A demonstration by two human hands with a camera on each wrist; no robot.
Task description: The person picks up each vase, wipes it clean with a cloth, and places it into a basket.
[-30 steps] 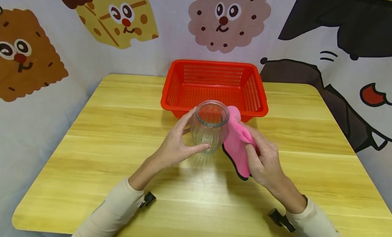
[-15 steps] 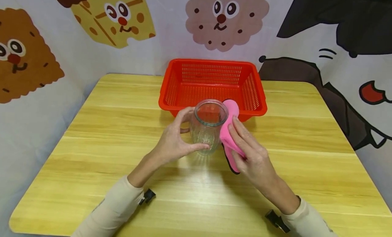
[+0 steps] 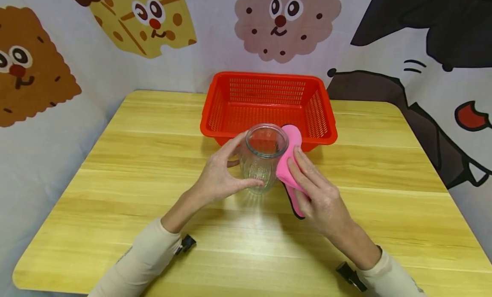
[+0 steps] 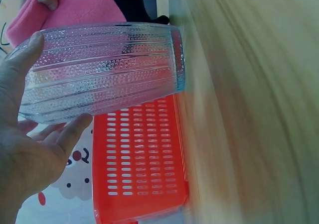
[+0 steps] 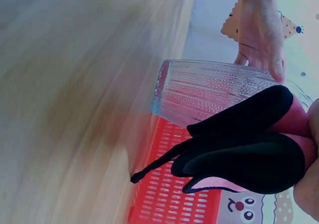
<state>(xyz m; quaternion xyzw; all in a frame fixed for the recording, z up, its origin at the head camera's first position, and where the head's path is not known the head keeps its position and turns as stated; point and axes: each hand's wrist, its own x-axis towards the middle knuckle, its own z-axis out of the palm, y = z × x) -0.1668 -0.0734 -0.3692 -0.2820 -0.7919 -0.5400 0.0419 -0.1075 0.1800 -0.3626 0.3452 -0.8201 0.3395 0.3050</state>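
A clear ribbed glass jar stands upright on the table, its round mouth facing up. My left hand grips it from the left, thumb in front and fingers behind; the left wrist view shows the jar's dotted, ridged wall. On the jar's right side, my right hand holds a folded pink cloth with black edging, pressing it against or very near the glass. Seen from the right wrist, the cloth's folds show a black underside. The right fingertips lie over the cloth's pink face.
Just behind the jar sits a red perforated plastic basket, near the table's back edge. The wood-grain table extends to both sides and toward me. A cartoon-printed cloth hangs around the table. Small black devices are strapped at my wrists.
My right hand has shifted left and brought the cloth up along the jar's right side, fingers now laid over it. The left hand and jar have stayed nearly still.
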